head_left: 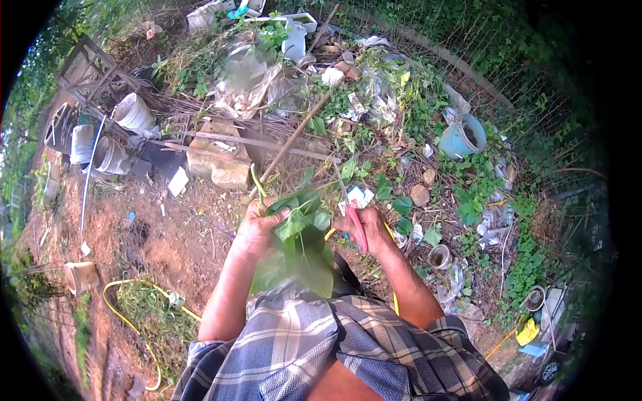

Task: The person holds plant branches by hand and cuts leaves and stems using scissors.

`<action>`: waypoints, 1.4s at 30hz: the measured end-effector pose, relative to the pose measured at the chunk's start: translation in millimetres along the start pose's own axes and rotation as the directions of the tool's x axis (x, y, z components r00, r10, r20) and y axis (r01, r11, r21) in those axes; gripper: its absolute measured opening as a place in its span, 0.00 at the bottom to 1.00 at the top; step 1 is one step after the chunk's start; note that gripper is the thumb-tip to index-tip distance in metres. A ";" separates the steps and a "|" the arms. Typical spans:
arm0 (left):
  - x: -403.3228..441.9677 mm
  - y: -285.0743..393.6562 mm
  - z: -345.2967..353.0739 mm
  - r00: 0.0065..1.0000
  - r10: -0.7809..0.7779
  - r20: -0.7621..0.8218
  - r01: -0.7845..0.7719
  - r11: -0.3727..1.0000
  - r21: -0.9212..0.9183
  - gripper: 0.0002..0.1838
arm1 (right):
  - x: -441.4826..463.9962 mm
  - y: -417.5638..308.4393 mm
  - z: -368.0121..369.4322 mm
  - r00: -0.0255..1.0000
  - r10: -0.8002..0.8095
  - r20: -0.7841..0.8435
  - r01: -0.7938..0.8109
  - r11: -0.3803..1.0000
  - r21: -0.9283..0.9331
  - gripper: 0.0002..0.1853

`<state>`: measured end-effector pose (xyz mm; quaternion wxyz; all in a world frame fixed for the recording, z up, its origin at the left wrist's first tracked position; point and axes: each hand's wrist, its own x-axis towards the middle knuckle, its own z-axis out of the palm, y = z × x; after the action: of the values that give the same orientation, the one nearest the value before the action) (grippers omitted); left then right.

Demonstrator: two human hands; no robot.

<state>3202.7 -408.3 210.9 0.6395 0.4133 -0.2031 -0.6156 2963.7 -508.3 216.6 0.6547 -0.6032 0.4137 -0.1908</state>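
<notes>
My left hand is closed around a bunch of leafy green stems. Broad leaves hang down in front of my plaid shirt, and the pale stem ends poke out above my thumb. A pair of scissors with red handles sits in my right hand, its blades pointing up and away from me. One thin stem stretches from the bunch toward the blades; whether they touch it I cannot tell.
Ahead lies a litter heap with a stone block and a long stick. White buckets stand on the left, a blue bucket on the right. A yellow hose curls over the soil at lower left.
</notes>
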 end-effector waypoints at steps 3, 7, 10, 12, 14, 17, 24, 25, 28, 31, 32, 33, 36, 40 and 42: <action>4.7 2.9 -7.9 1.000 0.012 -0.022 -0.013 0.999 -0.049 0.16 | -10.5 3.9 -1.3 0.992 -0.055 0.113 0.071 0.987 -0.141 0.28; 5.6 6.5 -10.2 0.999 0.013 -0.044 -0.018 0.993 -0.116 0.17 | -12.6 3.8 -3.0 0.980 -0.010 0.200 0.043 0.986 -0.160 0.32; 4.2 5.6 -12.7 0.999 -0.023 -0.030 0.021 0.999 -0.046 0.16 | -3.9 1.9 3.3 0.984 -0.022 0.177 0.046 0.990 -0.130 0.37; 3.9 6.1 -15.3 0.999 -0.047 0.006 0.047 0.998 0.032 0.15 | -0.2 -5.1 4.4 0.981 -0.014 0.195 0.037 0.993 -0.113 0.37; 1.2 6.7 -19.1 0.997 -0.061 0.038 0.056 0.991 0.118 0.14 | 2.9 -7.3 1.4 0.972 -0.008 0.235 0.037 0.992 -0.119 0.37; -0.1 4.6 -34.0 0.996 -0.080 0.028 0.073 0.979 0.189 0.19 | 4.4 -12.3 2.3 0.968 -0.014 0.252 0.029 0.998 -0.054 0.33; -6.2 10.6 -22.0 0.998 -0.062 -0.019 0.062 0.998 0.014 0.19 | -0.1 -1.6 22.9 0.996 0.051 -0.070 -0.037 0.983 0.180 0.18; -5.8 9.2 -19.8 0.998 -0.056 -0.040 0.053 0.995 -0.081 0.19 | 3.0 10.0 20.4 0.991 -0.078 -0.111 0.088 0.992 0.091 0.17; -0.7 8.8 -18.8 0.995 0.001 -0.101 -0.014 0.992 -0.123 0.19 | -11.1 4.3 20.8 0.995 -0.078 -0.054 0.084 0.990 0.116 0.18; 2.3 8.9 -16.1 0.994 0.014 -0.104 -0.027 0.992 -0.120 0.18 | -28.4 -5.9 28.1 0.987 -0.159 0.009 0.159 0.987 -0.013 0.19; 4.0 7.2 -15.7 0.995 0.014 -0.097 -0.026 0.992 -0.122 0.18 | -27.7 -5.2 25.5 0.987 -0.142 0.076 0.145 0.989 -0.030 0.21; 4.4 7.1 -13.4 0.996 0.014 -0.088 -0.024 0.993 -0.118 0.17 | -26.9 -4.5 22.8 0.982 -0.125 0.143 0.133 0.990 -0.050 0.22; 0.0 12.8 -2.7 0.997 -0.078 -0.023 0.076 0.996 -0.045 0.16 | -17.7 2.9 22.3 0.977 -0.033 0.212 0.112 0.923 -0.369 0.25; -3.4 7.7 8.4 0.988 -0.143 0.052 0.138 0.985 0.102 0.16 | -11.4 -11.1 26.9 0.964 -0.039 0.263 0.146 0.905 -0.400 0.31; 1.6 -9.4 2.5 0.990 -0.138 -0.002 0.137 0.984 0.118 0.15 | -11.3 -14.8 27.4 0.971 -0.047 0.235 0.138 0.912 -0.385 0.28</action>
<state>3195.2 -409.5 204.7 0.5693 0.4614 -0.2120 -0.6466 2981.9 -485.5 232.2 0.5500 -0.7603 0.3394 -0.0653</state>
